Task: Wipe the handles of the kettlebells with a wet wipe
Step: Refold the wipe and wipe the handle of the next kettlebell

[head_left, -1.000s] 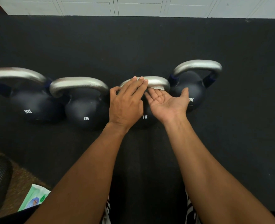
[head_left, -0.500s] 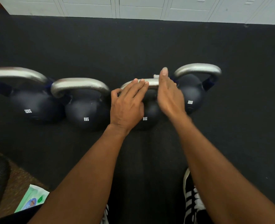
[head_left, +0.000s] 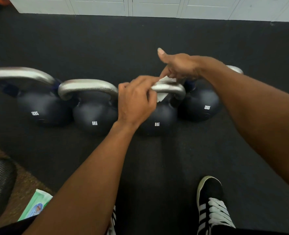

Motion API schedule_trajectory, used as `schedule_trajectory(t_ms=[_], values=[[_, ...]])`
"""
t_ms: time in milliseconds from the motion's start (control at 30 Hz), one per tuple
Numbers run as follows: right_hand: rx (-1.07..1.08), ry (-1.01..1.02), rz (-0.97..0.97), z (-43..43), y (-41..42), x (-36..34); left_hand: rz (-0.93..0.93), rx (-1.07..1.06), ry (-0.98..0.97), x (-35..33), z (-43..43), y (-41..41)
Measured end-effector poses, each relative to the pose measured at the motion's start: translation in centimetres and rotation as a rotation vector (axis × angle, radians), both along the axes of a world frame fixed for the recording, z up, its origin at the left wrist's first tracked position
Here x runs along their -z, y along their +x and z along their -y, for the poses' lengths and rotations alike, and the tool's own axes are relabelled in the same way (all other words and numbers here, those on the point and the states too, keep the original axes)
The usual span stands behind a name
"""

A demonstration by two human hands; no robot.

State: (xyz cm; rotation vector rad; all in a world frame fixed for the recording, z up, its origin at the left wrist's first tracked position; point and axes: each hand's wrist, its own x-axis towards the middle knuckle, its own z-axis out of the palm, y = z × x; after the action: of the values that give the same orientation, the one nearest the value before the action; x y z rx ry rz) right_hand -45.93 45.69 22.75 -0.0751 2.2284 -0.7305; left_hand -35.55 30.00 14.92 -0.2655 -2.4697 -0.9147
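Risk: the thin white wet wipe [head_left: 164, 89] is draped over the silver steel handle [head_left: 171, 89] of the third dark round kettlebell [head_left: 157, 119], one flap above the bar, one hanging below. Loose drape; a hard pull from one side could slide it off onto the black rubber floor mat [head_left: 140, 48] and dirty it. Pushing sideways on the handle might knock this bell against the neighbour at 3 o'clock, which it sits just beside.

Left hand [head_left: 137, 100]: knuckles up, fingers curled over the handle's 9 o'clock end, pinching the wipe's near edge.

Right hand [head_left: 179, 67]: arm crossing in from 4 o'clock, thumb raised free, fingertips pointed down onto the wipe's upper flap at 12 o'clock of the bar; whether it grips or merely presses, cannot tell.
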Motion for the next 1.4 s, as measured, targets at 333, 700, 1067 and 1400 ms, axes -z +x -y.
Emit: schedule_trajectory(t_ms=[333,700,1067,1400], values=[[-0.416,0.283,-0.771,-0.1,10.2,2.4,0.184,-0.059,0.233,-1.8,1.5,0.0],[-0.436,0.357,-0.956,-0.1,11.1,4.6,0.091,-0.169,0.085,-0.5,-0.4,3.5],[-0.348,0.061,-0.183,4.4,0.0,-1.2,0.052,-0.227,-0.132,4.0,-1.1,4.9],[-0.565,0.31,-0.616,2.3,4.0,-1.0,0.04,-0.182,-0.169,3.8,-0.2,4.6]])
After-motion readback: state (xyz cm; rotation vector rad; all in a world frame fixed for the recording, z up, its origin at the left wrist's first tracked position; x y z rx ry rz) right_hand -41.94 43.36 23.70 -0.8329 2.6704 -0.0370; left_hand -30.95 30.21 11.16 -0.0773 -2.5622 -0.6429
